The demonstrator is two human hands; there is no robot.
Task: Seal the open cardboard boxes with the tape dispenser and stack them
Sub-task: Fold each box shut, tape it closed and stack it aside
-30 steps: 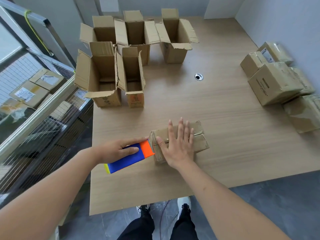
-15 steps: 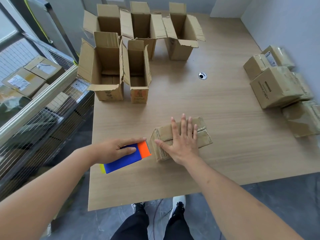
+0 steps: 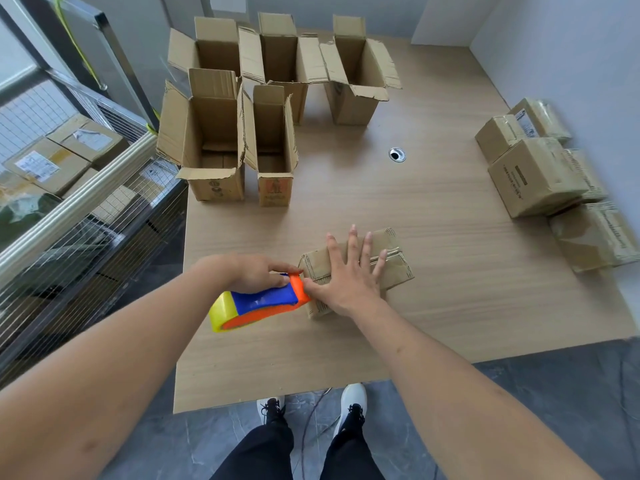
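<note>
A small closed cardboard box lies near the front of the wooden table. My right hand presses flat on its top with fingers spread. My left hand grips a blue and orange tape dispenser with a yellow roll; its orange front end touches the box's left end. Several open boxes stand upright at the far left of the table.
Several taped boxes are piled at the table's right edge by the wall. A round cable hole sits mid-table. A wire-mesh cage with parcels stands left of the table. My feet are at the front edge.
The dispenser has tilted up, showing its orange side and yellow roll, with its front end against the box's left end. My right hand stays flat on the box.
</note>
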